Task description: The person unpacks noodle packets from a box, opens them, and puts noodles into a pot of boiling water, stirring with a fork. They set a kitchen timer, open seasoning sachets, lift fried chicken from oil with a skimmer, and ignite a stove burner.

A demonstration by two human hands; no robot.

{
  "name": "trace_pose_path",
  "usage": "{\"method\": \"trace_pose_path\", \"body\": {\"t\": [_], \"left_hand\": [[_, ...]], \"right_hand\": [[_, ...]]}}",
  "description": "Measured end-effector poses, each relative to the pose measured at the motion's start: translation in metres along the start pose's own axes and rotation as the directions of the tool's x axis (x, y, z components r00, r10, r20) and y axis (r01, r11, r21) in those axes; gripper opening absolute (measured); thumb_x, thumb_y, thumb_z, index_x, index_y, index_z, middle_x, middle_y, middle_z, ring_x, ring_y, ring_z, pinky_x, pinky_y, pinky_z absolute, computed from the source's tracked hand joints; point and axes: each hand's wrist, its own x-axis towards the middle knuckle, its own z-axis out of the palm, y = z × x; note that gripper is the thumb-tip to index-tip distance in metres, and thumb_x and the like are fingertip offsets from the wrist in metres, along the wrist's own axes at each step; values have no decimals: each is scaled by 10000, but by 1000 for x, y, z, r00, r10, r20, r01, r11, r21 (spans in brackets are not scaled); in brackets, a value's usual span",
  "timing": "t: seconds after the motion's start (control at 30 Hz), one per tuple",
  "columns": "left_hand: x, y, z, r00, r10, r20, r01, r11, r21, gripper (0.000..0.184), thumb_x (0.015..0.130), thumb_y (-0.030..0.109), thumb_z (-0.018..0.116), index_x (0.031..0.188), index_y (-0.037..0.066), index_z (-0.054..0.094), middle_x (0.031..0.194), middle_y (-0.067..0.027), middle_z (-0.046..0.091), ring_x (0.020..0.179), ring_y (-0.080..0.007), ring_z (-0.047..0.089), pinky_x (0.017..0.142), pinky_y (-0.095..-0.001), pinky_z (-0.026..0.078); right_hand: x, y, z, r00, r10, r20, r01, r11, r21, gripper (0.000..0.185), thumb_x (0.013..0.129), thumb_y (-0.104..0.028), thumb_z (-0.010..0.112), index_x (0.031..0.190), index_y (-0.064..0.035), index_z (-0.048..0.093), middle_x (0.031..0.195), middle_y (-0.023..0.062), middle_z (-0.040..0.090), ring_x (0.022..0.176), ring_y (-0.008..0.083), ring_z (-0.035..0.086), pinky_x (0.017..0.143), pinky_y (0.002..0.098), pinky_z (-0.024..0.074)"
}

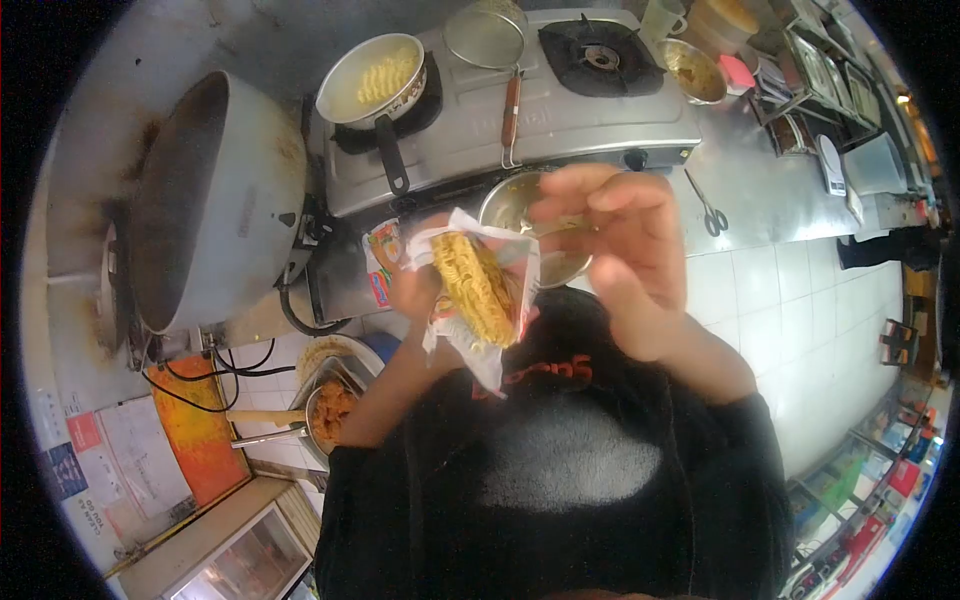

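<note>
An opened white packet (529, 290) with a dry yellow noodle block (473, 288) showing in its mouth is held in my left hand (412, 290), whose fingers are partly hidden behind the wrapper. My right hand (635, 250) is raised just right of the packet, fingers apart and curved, with nothing in it. Behind my hands stands a metal bowl (512, 205). On the stove's left burner a white pan (338, 92) with a black handle holds a pale noodle block (386, 77). Another noodle packet (380, 250) lies left of my left hand.
A strainer (484, 38) with a wooden handle lies on the stove (470, 130). Scissors (708, 205) rest on the right counter. A large grey pot (245, 200) stands at left, above a container of orange-brown food (332, 410). Part of a person in dark clothing (885, 248) is far right.
</note>
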Motion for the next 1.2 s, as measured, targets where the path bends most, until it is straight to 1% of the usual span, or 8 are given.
{"method": "trace_pose_path", "body": {"t": [0.07,0.13,0.2,0.43,0.87,0.97,1.1,1.2], "left_hand": [[-2,-5,-11,985,-171,-6,152,892,-425,585,948,485,350,1181,-27,513,1013,-205,603,864,-308,626,835,-394,516],[-7,-12,-24,961,172,-216,-124,968,217,556,956,447,346,1199,-29,503,1079,-188,572,926,-288,595,852,-372,486],[-14,-13,-34,862,441,-249,-99,629,771,542,967,423,320,1210,-28,498,1141,-162,536,993,-253,552,890,-356,441],[-23,-17,-62,852,524,12,-262,406,876,613,953,489,279,1191,-24,516,1141,-128,501,1050,-224,470,960,-359,335],[-1,-28,-28,813,549,-194,-477,819,318,593,937,451,291,1202,-42,488,1108,-138,579,1013,-242,570,910,-373,457],[1,-36,-46,860,207,-467,-269,961,-69,690,764,642,431,1171,89,508,1168,-177,513,1095,-272,513,936,-403,430],[10,-47,-48,641,764,70,-399,255,881,807,697,323,756,1325,71,316,1255,-115,430,1135,-276,502,950,-455,446],[14,-53,-57,667,743,59,-402,292,868,761,721,357,707,1321,70,338,1249,-124,442,1127,-283,506,947,-457,444]], "right_hand": [[9,-23,-8,985,22,169,56,894,-444,277,869,-183,636,1095,-48,549,1214,206,496,1108,271,522,909,382,441],[13,-32,3,975,64,214,86,776,-625,290,807,-124,688,1074,-44,608,1242,231,494,1055,297,571,850,365,487],[8,-21,11,963,208,169,-8,653,-757,237,783,-52,681,1017,-42,643,1137,207,549,925,320,614,757,351,513],[13,-7,10,939,232,253,89,547,-832,104,759,-65,669,849,-16,649,851,121,556,776,312,595,649,389,484],[23,6,14,971,75,228,143,580,-802,121,717,27,628,818,-5,569,828,136,551,753,329,582,655,393,480],[25,7,11,981,-42,189,176,599,-782,163,703,37,628,848,-10,568,846,142,567,764,322,589,659,373,487],[25,0,2,995,-82,50,92,671,-736,113,728,12,620,827,-12,571,831,132,596,732,258,614,644,332,495],[16,0,-25,957,0,-289,-169,810,-562,30,812,-15,592,819,-7,564,738,67,596,627,105,578,588,241,466]]}}
